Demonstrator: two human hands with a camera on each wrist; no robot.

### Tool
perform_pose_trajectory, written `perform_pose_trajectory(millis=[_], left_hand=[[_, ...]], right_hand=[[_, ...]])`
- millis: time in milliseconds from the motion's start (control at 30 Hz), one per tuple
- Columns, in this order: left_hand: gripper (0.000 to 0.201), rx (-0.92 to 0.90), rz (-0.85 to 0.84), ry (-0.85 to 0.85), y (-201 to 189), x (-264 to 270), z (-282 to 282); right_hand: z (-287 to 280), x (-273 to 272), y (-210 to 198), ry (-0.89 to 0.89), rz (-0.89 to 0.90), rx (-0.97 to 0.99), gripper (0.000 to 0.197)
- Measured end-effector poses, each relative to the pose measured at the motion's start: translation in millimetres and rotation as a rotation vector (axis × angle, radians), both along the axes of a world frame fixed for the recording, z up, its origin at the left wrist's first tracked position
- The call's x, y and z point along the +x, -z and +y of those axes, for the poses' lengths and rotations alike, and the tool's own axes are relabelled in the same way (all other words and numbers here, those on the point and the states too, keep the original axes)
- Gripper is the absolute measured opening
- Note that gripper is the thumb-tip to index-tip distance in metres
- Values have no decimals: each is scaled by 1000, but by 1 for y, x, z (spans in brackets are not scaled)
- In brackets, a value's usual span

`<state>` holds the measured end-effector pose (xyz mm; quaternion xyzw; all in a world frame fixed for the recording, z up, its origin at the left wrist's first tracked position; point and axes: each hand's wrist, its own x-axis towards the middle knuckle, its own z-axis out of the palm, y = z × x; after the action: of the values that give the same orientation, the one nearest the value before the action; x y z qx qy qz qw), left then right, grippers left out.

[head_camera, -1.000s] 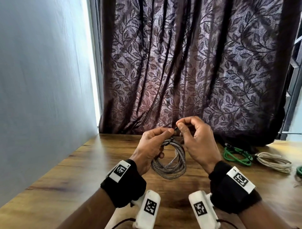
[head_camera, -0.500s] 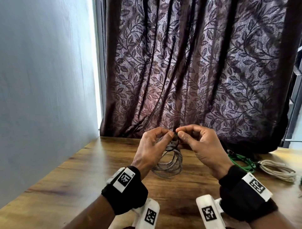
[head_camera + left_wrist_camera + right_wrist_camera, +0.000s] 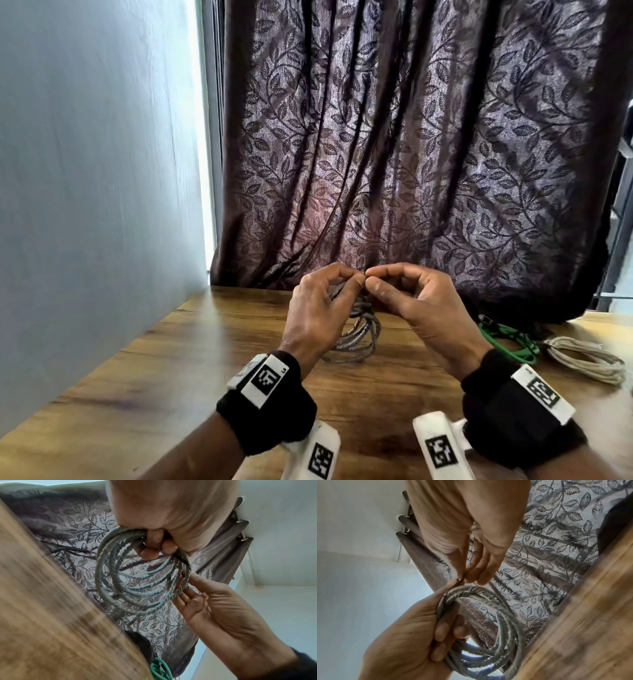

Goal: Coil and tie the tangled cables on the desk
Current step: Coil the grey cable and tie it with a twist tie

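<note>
L hand (image 3: pixel 317 308) grips the grey coiled cable (image 3: pixel 359 337), fingers curled round its loops, held just above the worktop (image 3: pixel 171 370). R hand (image 3: pixel 421 308) pinches a thin tie at the coil's top. Green cable (image 3: pixel 507 339) & beige cable (image 3: pixel 582 359) lie right of the coil, near the curtain (image 3: pixel 411 154).

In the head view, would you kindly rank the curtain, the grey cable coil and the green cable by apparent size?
1. Curtain, by far the largest.
2. Grey cable coil, partly hidden by the left hand.
3. Green cable; the two cables look close, so unsure.
</note>
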<state>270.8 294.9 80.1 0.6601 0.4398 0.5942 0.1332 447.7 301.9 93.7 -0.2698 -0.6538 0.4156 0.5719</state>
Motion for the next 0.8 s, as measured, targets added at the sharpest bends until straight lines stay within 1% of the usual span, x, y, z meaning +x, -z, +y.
perform_pose_trajectory(millis=[100, 200, 233, 300, 367, 500, 600, 800], left_hand=[[15, 7, 9, -6, 1, 0, 0], [15, 12, -51, -78, 1, -9, 5], [16, 1, -100, -76, 1, -12, 6], [18, -29, -221, -6, 1, -15, 6], [19, -66, -303, 48, 0, -12, 3], [21, -149, -430, 127, 0, -7, 3], [23, -210, -520, 137, 1, -6, 6], [19, -350, -697, 182, -4, -3, 2]], right_hand=[[4, 0, 1, 45, 37, 20, 14], [10, 6, 1, 103, 157, -1, 17], [12, 9, 1, 81, 196, -20, 21], [12, 11, 1, -2, 254, -65, 28], [11, 10, -1, -52, 279, -82, 30], [9, 10, -4, -81, 315, -56, 30], [9, 10, -5, -110, 334, -45, 30], [4, 6, -9, -159, 309, 26, 20]])
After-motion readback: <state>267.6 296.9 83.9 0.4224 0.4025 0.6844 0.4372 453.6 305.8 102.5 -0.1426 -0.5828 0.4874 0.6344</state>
